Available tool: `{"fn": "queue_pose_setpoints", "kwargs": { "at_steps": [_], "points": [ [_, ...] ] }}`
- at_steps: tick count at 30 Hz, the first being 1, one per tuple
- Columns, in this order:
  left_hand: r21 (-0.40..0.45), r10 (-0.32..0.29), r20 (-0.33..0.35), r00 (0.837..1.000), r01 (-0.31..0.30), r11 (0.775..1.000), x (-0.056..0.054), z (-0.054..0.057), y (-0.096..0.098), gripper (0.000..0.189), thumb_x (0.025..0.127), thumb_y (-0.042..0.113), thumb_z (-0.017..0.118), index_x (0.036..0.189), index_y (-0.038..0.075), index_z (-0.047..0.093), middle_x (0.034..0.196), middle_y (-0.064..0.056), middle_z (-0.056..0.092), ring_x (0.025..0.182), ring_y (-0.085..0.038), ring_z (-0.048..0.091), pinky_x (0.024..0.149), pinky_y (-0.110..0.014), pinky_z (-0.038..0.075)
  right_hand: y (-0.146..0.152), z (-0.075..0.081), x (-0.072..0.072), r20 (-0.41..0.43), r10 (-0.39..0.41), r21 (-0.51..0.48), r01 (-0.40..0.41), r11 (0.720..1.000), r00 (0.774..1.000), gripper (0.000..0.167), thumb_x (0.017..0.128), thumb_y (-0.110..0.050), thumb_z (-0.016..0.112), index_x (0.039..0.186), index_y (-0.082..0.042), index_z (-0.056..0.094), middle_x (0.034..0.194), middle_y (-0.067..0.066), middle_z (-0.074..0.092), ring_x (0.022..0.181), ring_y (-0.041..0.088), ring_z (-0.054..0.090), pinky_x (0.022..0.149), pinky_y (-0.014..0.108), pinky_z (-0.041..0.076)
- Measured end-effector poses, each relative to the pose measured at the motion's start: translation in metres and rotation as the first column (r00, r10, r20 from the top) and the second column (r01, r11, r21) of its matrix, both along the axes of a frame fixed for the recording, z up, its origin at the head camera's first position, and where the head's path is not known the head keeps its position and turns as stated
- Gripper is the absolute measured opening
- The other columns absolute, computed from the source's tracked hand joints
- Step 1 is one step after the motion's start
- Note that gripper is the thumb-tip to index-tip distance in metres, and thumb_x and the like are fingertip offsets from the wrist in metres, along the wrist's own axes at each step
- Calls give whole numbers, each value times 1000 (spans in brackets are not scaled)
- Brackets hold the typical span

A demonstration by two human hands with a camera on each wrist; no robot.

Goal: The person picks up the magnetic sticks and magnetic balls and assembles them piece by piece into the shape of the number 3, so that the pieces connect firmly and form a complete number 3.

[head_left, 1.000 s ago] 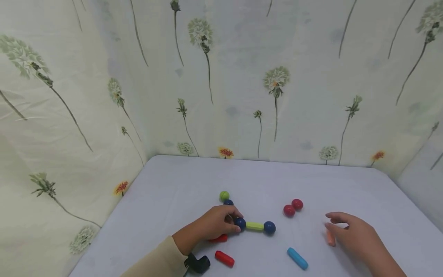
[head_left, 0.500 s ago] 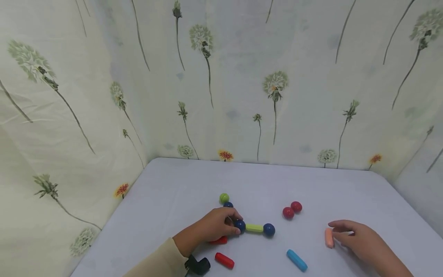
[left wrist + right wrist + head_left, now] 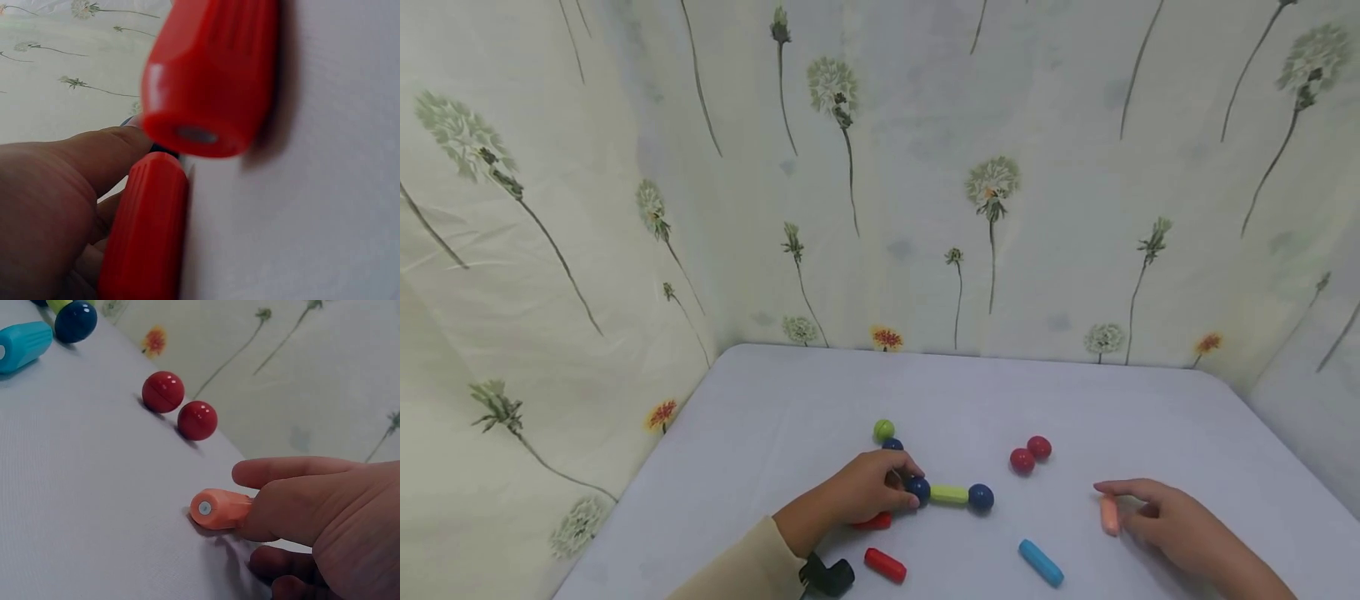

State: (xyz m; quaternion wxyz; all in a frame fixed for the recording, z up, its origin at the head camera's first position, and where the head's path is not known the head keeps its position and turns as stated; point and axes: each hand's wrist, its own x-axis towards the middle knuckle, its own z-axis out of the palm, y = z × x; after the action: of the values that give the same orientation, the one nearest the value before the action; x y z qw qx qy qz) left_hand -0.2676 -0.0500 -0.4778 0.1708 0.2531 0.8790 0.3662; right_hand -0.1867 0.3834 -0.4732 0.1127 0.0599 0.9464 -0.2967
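Since earlier, my right hand (image 3: 1180, 523) stretches its forefinger (image 3: 281, 470) beyond the orange rod (image 3: 223, 510), unclosed; my left hand (image 3: 868, 485) pinches a blue ball (image 3: 919, 490).

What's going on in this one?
A person's left hand pinches a dark blue ball at one end of a yellow-green rod, with a second blue ball at the other. The right hand is at an orange rod lying on the table; whether it touches is unclear. Two red balls and a blue rod lie between the hands.
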Motion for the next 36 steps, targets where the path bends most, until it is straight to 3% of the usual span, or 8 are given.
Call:
{"fn": "queue_pose_setpoints", "kwargs": {
  "at_steps": [2, 5, 8, 12, 22, 29, 36],
  "points": [
    [1, -1, -2, 1000, 1, 1000, 1, 0, 0, 31, 90, 24, 85, 117, 30, 72, 97, 14, 66, 89, -6, 60, 82, -27, 53, -1, -1, 1, -14, 21, 17, -21, 1000, 1000, 41, 95, -22, 75, 135, -16, 71, 140, 24, 61, 103, 26, 59, 82, 49, 58],
    [-3, 1, -4, 1000, -1, 1000, 1, 0, 0, 30, 90, 25, 85, 117, 30, 72, 97, 14, 66, 89, -6, 59, 83, -27, 53, -2, -1, 2, -21, 20, 25, -19, 999, 1000, 37, 94, -27, 78, 130, -17, 73, 133, 18, 66, 100, 24, 57, 81, 46, 56],
    [-7, 4, -1, 1000, -4, 1000, 0, 0, 1, 30, 90, 26, 84, 117, 31, 72, 97, 14, 66, 90, -6, 60, 83, -28, 53, -1, -1, 1, -24, 12, 36, -11, 999, 1000, 40, 92, -33, 80, 127, -17, 74, 129, 15, 68, 96, 22, 57, 78, 41, 54],
    [-12, 12, 2, 1000, -11, 1000, -1, 0, 0, 30, 90, 27, 84, 117, 32, 71, 98, 14, 66, 91, -6, 60, 84, -29, 54, -2, 0, -2, -19, -1, 46, 2, 999, 1000, 47, 88, -43, 82, 125, -15, 74, 127, 15, 69, 96, 22, 59, 81, 46, 57],
    [-7, 2, -6, 1000, -2, 1000, -1, -3, 0, 31, 90, 26, 84, 118, 31, 72, 97, 14, 65, 90, -6, 60, 83, -28, 53, -4, -2, 0, -27, -10, 50, 12, 999, 1000, 47, 88, -47, 82, 120, -12, 74, 116, 9, 71, 94, 22, 58, 78, 42, 54],
    [-24, 0, -22, 1000, 0, 1000, 0, -3, -2, 31, 91, 27, 84, 119, 30, 72, 98, 15, 66, 90, -4, 59, 83, -27, 53, -8, -4, 1, -35, -3, 34, 4, 999, 999, 50, 88, -55, 80, 115, -13, 75, 115, 8, 73, 98, 22, 64, 84, 50, 56],
    [-16, -8, -27, 1000, 7, 1000, 0, -1, -1, 32, 90, 28, 84, 119, 31, 71, 99, 16, 66, 90, -4, 59, 83, -28, 52, -14, -3, -2, -41, -22, 75, 25, 997, 999, 44, 88, -50, 81, 110, -12, 74, 107, 4, 73, 96, 21, 63, 85, 52, 55]
  ]
}}
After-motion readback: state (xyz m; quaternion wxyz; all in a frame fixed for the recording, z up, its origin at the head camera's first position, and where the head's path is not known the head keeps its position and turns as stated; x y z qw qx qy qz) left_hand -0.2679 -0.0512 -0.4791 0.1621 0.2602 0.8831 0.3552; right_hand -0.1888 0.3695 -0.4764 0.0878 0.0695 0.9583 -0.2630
